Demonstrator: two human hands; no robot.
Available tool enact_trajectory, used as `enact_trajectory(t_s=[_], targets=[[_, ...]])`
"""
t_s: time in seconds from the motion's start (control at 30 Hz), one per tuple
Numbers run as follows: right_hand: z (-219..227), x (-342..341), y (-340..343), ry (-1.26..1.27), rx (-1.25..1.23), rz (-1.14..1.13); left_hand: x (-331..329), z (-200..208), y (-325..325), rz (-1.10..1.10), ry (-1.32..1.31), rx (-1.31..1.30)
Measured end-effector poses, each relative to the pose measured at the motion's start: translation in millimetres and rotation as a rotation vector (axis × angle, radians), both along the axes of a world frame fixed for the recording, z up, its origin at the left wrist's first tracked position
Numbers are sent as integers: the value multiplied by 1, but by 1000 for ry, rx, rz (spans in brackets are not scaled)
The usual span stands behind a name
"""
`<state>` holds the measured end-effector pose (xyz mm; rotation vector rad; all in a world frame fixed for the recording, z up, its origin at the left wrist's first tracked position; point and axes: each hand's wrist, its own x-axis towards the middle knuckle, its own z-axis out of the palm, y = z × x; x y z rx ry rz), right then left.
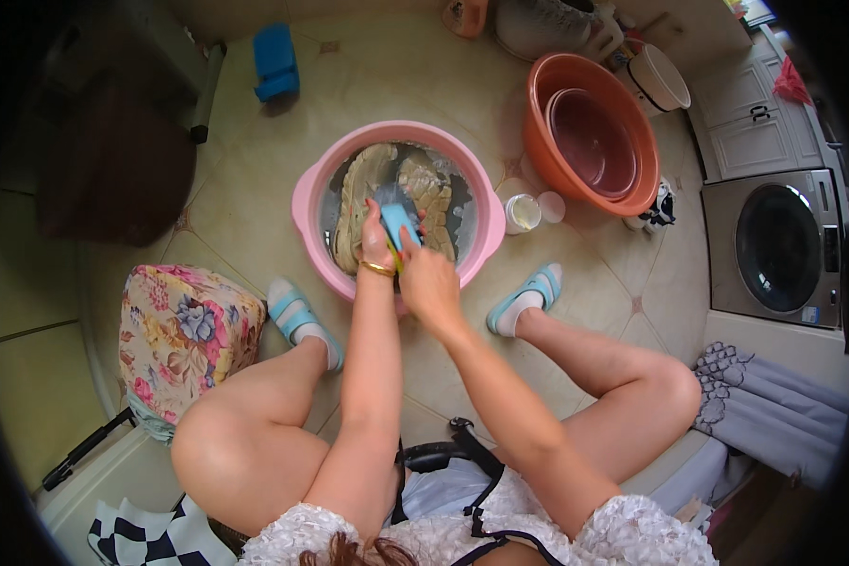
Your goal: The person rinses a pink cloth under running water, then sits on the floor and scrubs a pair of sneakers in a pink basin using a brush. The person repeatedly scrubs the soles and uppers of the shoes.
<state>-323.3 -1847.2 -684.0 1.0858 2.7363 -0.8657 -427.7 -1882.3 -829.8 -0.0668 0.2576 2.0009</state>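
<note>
Beige mesh sneakers (360,203), soles up, are lying in the water of a round pink plastic basin (304,203) at the upper centre of the frame, and both hands are working over them. The right hand's (427,281) fingers are clamped on a small blue-backed scrub brush (398,224), which is pressing against the right-hand shoe (431,193). The left hand (377,241), wearing a gold bangle at the wrist, is gripping the shoe just beside the brush; its fingers are curling closed around the shoe's edge. Both forearms are reaching up from the lower edge, between the person's bent knees. Feet in white socks and light blue slide sandals (292,316) are resting on the beige tile floor on either side of the basin. An orange plastic tub (547,141) holding a dark red bowl is sitting at the upper right, near a front-loading washing machine (778,247). A floral cushioned stool (184,335) is standing at the left.
</note>
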Motion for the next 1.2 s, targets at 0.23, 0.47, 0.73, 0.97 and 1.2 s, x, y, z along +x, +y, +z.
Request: enact_trajectory(t_s=[0.23,0.47,0.73,0.97,1.2], targets=[[-27,-1,19,-12,42,-12,-5,7,14,18,-2,-193],[-34,-11,35,79,116,-59,9,21,30,15,50,-273],[-16,14,4,16,-28,-4,-8,3,13,41,21,-136],[-24,-12,32,27,14,-55,-7,14,22,12,29,-160],[-30,-19,31,63,-9,-66,1,12,30,-59,-21,-98]])
